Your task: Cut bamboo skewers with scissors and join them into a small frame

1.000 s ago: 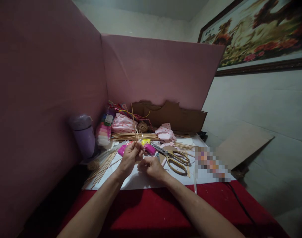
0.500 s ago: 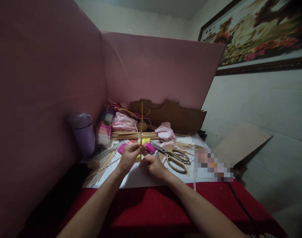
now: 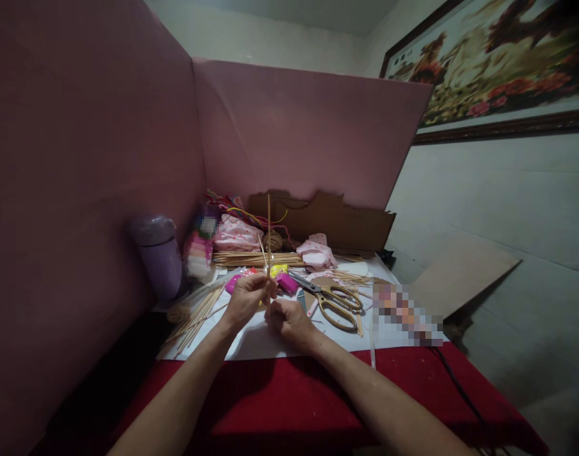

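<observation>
Thin wooden sticks rise upright from between my hands above the white sheet. My left hand pinches them between thumb and fingers. Just below and to the right, my right hand is closed round their lower end; its fingertips partly hide what they grip. Right of my hands lie large scissors with gold-coloured handles, blades pointing back left. Magenta packets and a yellow packet sit just behind my hands.
Loose sticks lie at the left and more are stacked behind. A purple container stands at the left, beside a pink partition. Twine, pink cloth and torn cardboard are at the back. A cable crosses the red cloth.
The upright sticks have shifted slightly left and look narrower, as if turned. My right hand has moved slightly left, nearer my left hand.
</observation>
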Demonstrator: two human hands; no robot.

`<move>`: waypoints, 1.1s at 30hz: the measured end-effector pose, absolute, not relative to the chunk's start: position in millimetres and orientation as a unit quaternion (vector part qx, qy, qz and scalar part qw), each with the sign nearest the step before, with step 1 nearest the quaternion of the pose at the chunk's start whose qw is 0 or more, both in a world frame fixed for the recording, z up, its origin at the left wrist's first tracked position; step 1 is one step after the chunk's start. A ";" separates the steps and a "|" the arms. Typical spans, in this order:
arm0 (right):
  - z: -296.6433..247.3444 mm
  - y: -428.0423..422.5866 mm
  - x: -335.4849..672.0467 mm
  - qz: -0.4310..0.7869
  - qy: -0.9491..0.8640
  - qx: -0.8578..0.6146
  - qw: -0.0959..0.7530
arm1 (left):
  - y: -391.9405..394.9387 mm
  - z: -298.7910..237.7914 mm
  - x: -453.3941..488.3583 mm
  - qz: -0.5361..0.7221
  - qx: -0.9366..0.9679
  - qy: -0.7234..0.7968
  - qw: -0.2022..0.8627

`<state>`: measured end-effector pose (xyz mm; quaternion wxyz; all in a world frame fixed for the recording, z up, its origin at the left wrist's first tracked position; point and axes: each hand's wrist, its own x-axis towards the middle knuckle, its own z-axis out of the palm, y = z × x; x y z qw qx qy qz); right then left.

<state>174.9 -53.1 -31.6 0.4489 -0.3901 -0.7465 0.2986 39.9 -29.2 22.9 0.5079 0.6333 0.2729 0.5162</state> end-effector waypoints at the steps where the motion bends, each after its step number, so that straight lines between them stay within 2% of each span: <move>1: -31.8 -53.3 174.4 0.287 -0.750 -0.389 0.452 | -28.7 22.4 39.7 0.517 0.634 0.274 0.506; 7: -32.7 -53.5 173.0 0.224 -0.776 -0.386 0.445 | -27.1 21.1 39.2 0.509 0.651 0.282 0.488; 18: -31.5 -56.0 170.0 0.230 -0.778 -0.419 0.408 | -34.2 22.2 43.7 0.533 0.619 0.287 0.500; 29: -27.5 -59.6 167.7 0.190 -0.787 -0.424 0.407 | -35.2 21.5 47.3 0.550 0.609 0.268 0.504; 33: -22.8 -57.9 169.4 0.172 -0.801 -0.448 0.359 | -34.1 19.8 45.9 0.537 0.613 0.261 0.517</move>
